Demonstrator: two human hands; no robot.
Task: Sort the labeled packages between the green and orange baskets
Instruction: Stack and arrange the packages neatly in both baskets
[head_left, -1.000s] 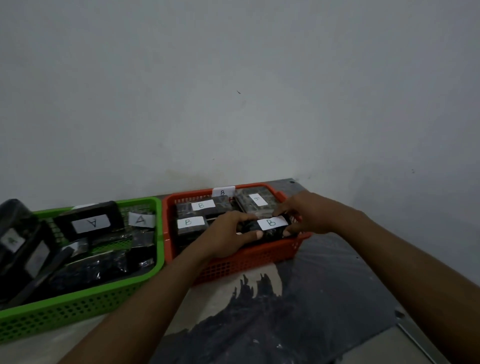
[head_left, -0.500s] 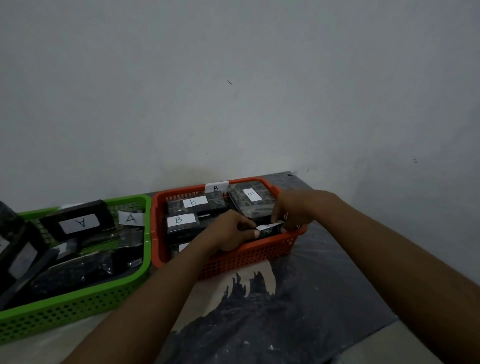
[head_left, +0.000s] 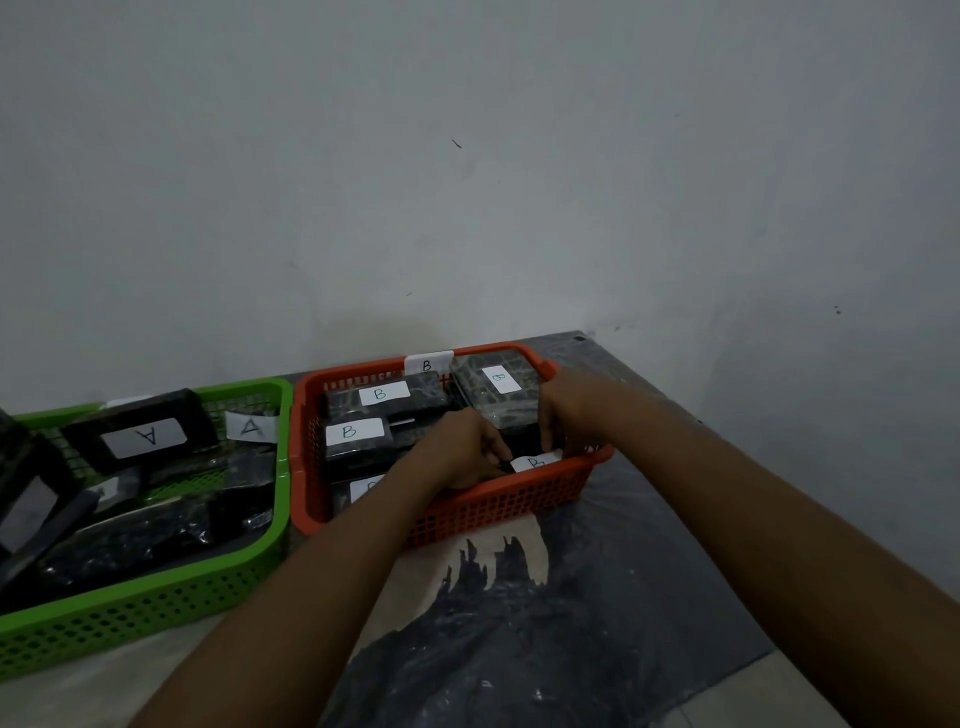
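Sunk deeper than a second ago: beside the green basket, in the near right corner of the orange basket, left hand curls onto the left end of the B-labelled package, right hand gripping its far right edge.

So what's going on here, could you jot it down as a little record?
Left side: green basket, holding A-labeled packages
Right side: orange basket, holding B-labeled packages
Hands: left hand and right hand, both reaching into the orange basket
Held: B package, gripped by both hands at the basket's front right
Surface: dark patterned table cover
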